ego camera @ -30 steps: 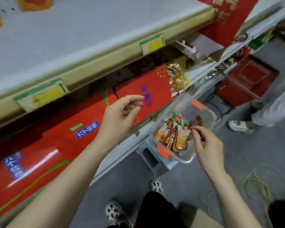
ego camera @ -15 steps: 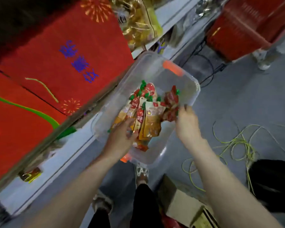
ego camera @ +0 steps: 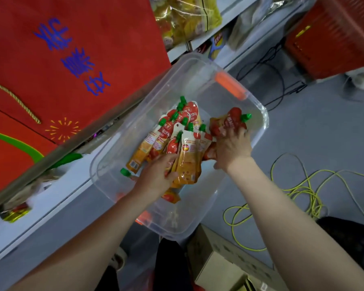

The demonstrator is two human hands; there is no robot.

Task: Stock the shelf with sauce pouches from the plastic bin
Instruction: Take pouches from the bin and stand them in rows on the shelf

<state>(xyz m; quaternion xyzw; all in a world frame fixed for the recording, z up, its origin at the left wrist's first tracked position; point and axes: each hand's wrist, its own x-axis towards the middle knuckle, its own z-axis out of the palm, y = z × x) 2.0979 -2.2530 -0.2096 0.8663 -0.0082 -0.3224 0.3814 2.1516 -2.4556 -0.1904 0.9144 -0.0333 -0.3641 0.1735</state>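
A clear plastic bin (ego camera: 200, 66) sits below the person, just beside the edge of the white shelf (ego camera: 51, 206); one orange latch (ego camera: 229, 86) shows on its far rim. Inside it lies a fanned pile of sauce pouches (ego camera: 177, 139), orange and red with green screw caps, most caps pointing away from the person; one green cap pokes out near the left wrist. The left hand (ego camera: 156, 175) is down in the bin at the near end of the pile, fingers curled in among the lower ends of several pouches and holding them. The right hand (ego camera: 231, 148) is at the right side of the bin, fingers closed round a red pouch (ego camera: 229, 122), whose green cap points toward the bin's right wall. A red gift bag (ego camera: 72, 59) with blue characters stands on the shelf level above; a yellow cord (ego camera: 303, 187) lies tangled on the grey floor (ego camera: 324, 127) to the right; a cardboard box (ego camera: 219, 259) sits near the person's legs.
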